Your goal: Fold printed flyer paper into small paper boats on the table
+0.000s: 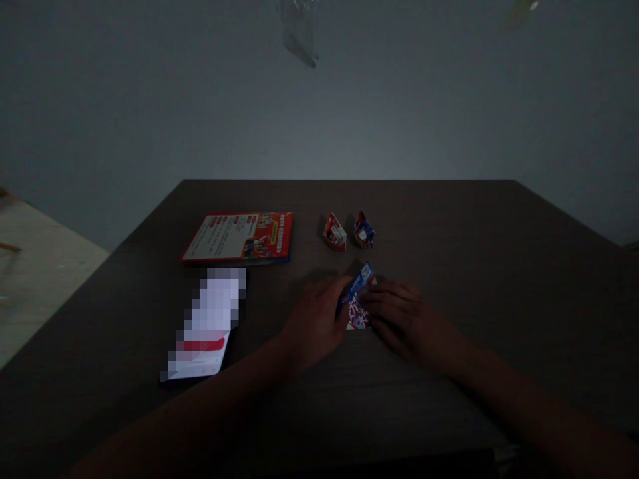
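A small sheet of printed paper (357,313), partly folded, lies on the table between my hands. Its raised blue flap carries a QR code, and the part below is patterned in white, red and blue. My left hand (319,316) closes on the left edge of the paper, its thumb near the flap. From the other side my right hand (407,319) grips the right edge, fingers close together over it and partly hiding it. Just beyond stand two folded paper pieces, a red and white one (335,233) and a dark blue one (364,231).
A red booklet or pad (237,237) with printed text lies at the left of the dark wooden table (474,226). Nearer me is a phone (207,326) with a lit, pixelated screen, close to my left forearm. A pale wall (399,100) rises behind the table. The light is dim.
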`<state>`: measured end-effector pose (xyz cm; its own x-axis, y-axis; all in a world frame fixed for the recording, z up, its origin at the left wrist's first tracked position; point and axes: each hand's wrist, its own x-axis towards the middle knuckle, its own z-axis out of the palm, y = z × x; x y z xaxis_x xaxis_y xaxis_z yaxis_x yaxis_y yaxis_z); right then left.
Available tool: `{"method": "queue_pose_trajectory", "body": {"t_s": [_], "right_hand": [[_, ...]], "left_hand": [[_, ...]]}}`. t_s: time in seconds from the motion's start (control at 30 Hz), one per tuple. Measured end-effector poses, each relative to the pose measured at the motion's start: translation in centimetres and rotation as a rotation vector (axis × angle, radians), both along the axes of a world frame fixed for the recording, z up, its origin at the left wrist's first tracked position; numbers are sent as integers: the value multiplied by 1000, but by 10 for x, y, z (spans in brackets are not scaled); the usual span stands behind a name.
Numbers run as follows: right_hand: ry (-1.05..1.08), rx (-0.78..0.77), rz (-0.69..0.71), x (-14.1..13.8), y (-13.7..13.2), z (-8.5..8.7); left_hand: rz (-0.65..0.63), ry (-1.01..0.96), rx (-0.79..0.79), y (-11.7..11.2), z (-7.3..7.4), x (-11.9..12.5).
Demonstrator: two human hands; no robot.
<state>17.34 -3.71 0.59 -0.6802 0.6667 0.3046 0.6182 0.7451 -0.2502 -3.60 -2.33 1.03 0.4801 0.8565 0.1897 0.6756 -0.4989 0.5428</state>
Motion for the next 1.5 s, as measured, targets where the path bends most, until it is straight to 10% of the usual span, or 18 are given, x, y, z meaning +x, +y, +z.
{"method": "queue_pose_trajectory", "body": {"t_s": [0.63,1.5], "right_hand": [[365,-56,109,10,12,3],[148,-146,-49,17,-2,9]], "left_hand": [[-355,218,226,3,17,-12],[-143,515,192,-2,23,-11]]}}
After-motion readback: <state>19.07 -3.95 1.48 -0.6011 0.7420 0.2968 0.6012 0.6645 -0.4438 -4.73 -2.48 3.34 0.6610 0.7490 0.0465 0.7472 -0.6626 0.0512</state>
